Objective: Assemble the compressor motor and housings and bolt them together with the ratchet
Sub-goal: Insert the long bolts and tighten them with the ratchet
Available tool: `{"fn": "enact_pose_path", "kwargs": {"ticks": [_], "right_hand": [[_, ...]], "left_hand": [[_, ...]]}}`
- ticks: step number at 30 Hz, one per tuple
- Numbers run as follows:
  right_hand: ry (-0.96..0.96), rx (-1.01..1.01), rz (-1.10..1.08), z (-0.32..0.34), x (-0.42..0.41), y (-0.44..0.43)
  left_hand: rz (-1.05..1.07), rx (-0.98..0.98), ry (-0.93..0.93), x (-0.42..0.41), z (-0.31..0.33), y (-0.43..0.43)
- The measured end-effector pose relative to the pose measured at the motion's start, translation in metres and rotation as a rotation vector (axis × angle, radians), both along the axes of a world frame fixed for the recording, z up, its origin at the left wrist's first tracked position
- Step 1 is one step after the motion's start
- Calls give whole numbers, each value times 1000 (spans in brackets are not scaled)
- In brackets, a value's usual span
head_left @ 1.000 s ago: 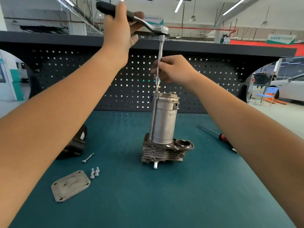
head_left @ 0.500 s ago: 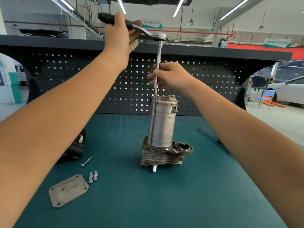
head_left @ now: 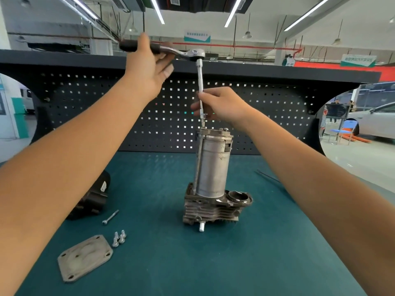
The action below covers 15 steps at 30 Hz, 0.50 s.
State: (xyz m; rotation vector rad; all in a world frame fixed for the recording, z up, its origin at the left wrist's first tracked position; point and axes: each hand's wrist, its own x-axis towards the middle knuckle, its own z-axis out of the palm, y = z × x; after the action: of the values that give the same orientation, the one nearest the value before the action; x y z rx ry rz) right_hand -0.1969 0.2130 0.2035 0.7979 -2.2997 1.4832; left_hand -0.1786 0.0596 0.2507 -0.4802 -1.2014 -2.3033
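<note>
Left grip [head_left: 147, 69] is holding the black handle of the ratchet [head_left: 186, 53] high above the table [head_left: 213, 263], thumb over the top and fingers loosely curled beneath. Right grip [head_left: 224, 105] is pinching the extension bar [head_left: 200, 82], which is hanging straight down from the ratchet head to a long bolt [head_left: 197, 163] running down the left side of the compressor motor [head_left: 214, 167]. The motor is standing upright on the finned housing [head_left: 209, 210] mid-table. A square cover plate [head_left: 84, 257] is lying near the front left corner with three small bolts [head_left: 119, 239] just beside it, and a loose long bolt [head_left: 110, 217] is lying between them and a black part [head_left: 94, 197]. That part is wearing a white label, and a teal sign [head_left: 197, 37] is hanging beyond the pegboard [head_left: 149, 116] – the writing on both is too blurred to read.
</note>
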Motion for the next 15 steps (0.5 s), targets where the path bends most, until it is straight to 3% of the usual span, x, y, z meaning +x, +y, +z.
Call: {"fn": "enact_pose_path", "kwargs": {"ticks": [3, 7, 9, 12, 15], "right_hand": [[9, -73, 23, -7, -4, 0], [100, -119, -128, -11, -5, -1], [184, -65, -264, -12, -5, -2], [308, 25, -374, -10, -1, -6], [305, 78, -353, -5, 1, -1]], "left_hand": [[-88, 68, -99, -14, 4, -1], [-112, -28, 7, -10, 8, 8], [-10, -194, 127, 0, 7, 18], [323, -506, 397, 17, 2, 33], [395, -535, 432, 22, 0, 36]]}}
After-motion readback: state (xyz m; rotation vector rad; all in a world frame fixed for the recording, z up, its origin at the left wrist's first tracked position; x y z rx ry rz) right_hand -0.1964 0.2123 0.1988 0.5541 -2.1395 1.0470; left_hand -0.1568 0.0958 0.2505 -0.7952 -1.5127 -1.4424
